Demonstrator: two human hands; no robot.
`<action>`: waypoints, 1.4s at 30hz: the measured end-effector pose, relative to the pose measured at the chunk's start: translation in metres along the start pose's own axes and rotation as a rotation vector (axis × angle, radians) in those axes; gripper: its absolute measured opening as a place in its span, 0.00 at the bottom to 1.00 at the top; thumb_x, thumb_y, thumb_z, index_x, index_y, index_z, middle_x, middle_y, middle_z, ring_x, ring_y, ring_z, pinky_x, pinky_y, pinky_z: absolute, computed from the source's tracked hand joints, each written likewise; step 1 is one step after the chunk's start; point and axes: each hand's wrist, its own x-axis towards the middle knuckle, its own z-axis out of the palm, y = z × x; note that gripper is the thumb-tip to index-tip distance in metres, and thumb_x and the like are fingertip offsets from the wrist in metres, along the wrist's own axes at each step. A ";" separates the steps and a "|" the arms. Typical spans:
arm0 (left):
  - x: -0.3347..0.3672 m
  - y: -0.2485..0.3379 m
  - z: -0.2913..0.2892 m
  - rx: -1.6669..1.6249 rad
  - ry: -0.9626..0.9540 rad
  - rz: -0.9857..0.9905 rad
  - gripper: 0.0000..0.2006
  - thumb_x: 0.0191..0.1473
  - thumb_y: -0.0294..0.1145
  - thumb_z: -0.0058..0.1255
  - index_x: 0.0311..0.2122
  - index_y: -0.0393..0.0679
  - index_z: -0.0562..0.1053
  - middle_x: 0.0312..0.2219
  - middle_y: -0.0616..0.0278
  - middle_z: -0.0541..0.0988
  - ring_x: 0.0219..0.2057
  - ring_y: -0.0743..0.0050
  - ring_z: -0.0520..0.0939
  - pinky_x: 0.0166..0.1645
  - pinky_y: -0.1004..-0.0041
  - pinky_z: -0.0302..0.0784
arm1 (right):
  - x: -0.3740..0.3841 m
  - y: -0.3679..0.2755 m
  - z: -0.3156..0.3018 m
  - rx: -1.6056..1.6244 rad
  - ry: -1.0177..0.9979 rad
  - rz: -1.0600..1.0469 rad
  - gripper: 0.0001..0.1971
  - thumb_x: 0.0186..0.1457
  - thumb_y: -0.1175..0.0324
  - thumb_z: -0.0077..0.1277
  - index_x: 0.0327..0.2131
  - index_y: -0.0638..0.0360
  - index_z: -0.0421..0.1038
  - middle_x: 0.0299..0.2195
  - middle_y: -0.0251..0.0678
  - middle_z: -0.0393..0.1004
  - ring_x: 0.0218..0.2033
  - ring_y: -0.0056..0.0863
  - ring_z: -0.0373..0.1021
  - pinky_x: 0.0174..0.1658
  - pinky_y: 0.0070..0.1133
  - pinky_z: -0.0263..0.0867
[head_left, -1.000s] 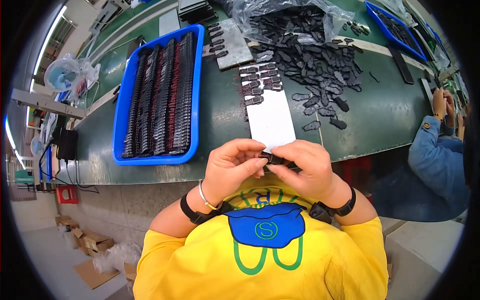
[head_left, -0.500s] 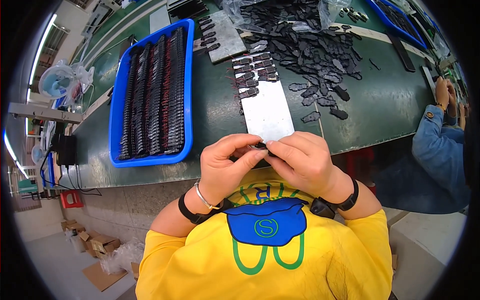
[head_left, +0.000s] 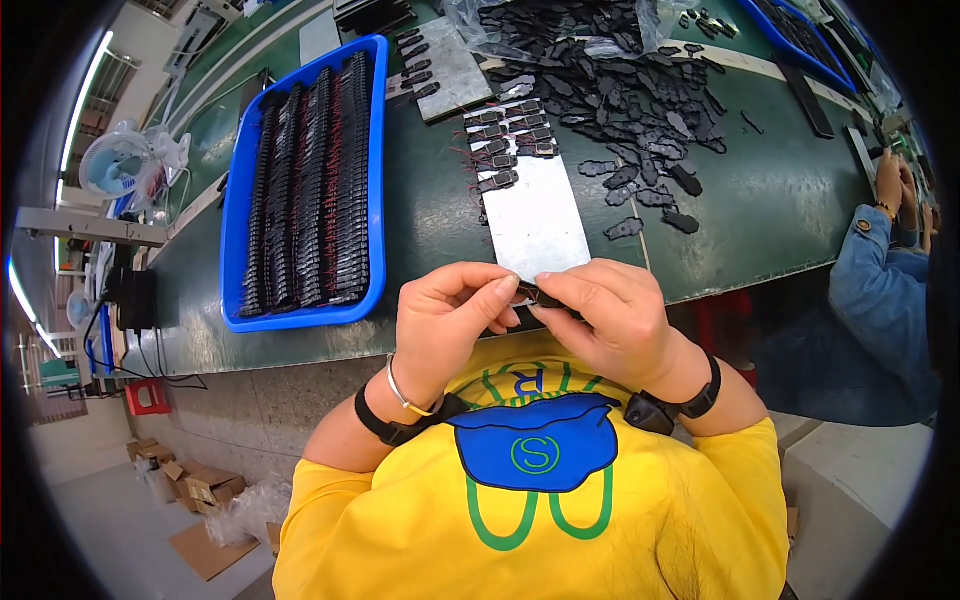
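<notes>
At the table's near edge, my left hand (head_left: 445, 318) and my right hand (head_left: 615, 318) meet with thumbs and fingers closed on one small black part (head_left: 540, 296). Fingertips cover much of it, so its exact kind is hidden. Just beyond my hands lies a narrow white plate (head_left: 540, 225). Two columns of small black modules (head_left: 497, 182) with thin red wires rest on the plate's far half. Right of the plate spreads a heap of flat black plastic pieces (head_left: 640, 120).
A blue tray (head_left: 378, 200) packed with rows of black, red-wired parts stands at left. Behind it, a grey plate (head_left: 455, 75) bears more black parts. A dark bar (head_left: 803, 100) lies at right, near another person's denim sleeve (head_left: 880, 265). A fan (head_left: 115, 165) stands far left.
The black part now shows more between my hands. My left fingertips have shifted slightly on it, and the right thumb has moved a little. The view has shifted slightly.
</notes>
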 end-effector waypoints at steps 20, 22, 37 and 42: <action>0.012 -0.001 -0.017 -0.269 -0.208 -0.259 0.06 0.55 0.26 0.53 0.35 0.35 0.76 0.25 0.58 0.81 0.20 0.82 0.77 0.26 0.83 0.74 | -0.002 0.007 0.000 0.046 -0.007 -0.050 0.15 0.38 0.79 0.61 0.34 0.64 0.74 0.24 0.37 0.74 0.21 0.32 0.72 0.22 0.22 0.66; 0.011 0.001 -0.017 -0.285 -0.239 -0.268 0.06 0.55 0.26 0.53 0.35 0.35 0.76 0.25 0.58 0.81 0.20 0.82 0.77 0.26 0.84 0.74 | -0.003 0.007 -0.002 0.023 -0.016 -0.061 0.15 0.38 0.79 0.61 0.34 0.63 0.74 0.24 0.37 0.74 0.21 0.32 0.72 0.22 0.22 0.66; 0.007 -0.003 -0.034 -0.333 -0.233 -0.178 0.04 0.54 0.24 0.53 0.34 0.34 0.75 0.24 0.56 0.80 0.19 0.80 0.78 0.25 0.82 0.75 | 0.005 0.044 -0.073 -0.302 -0.260 0.117 0.16 0.38 0.74 0.62 0.35 0.60 0.74 0.31 0.38 0.74 0.30 0.36 0.72 0.30 0.26 0.68; 0.006 -0.004 -0.033 -0.325 -0.242 -0.167 0.04 0.54 0.23 0.53 0.34 0.35 0.75 0.24 0.56 0.80 0.19 0.79 0.78 0.24 0.82 0.75 | 0.013 0.059 -0.072 -0.447 -0.558 -0.003 0.10 0.39 0.74 0.57 0.30 0.60 0.73 0.29 0.37 0.71 0.32 0.36 0.70 0.33 0.27 0.69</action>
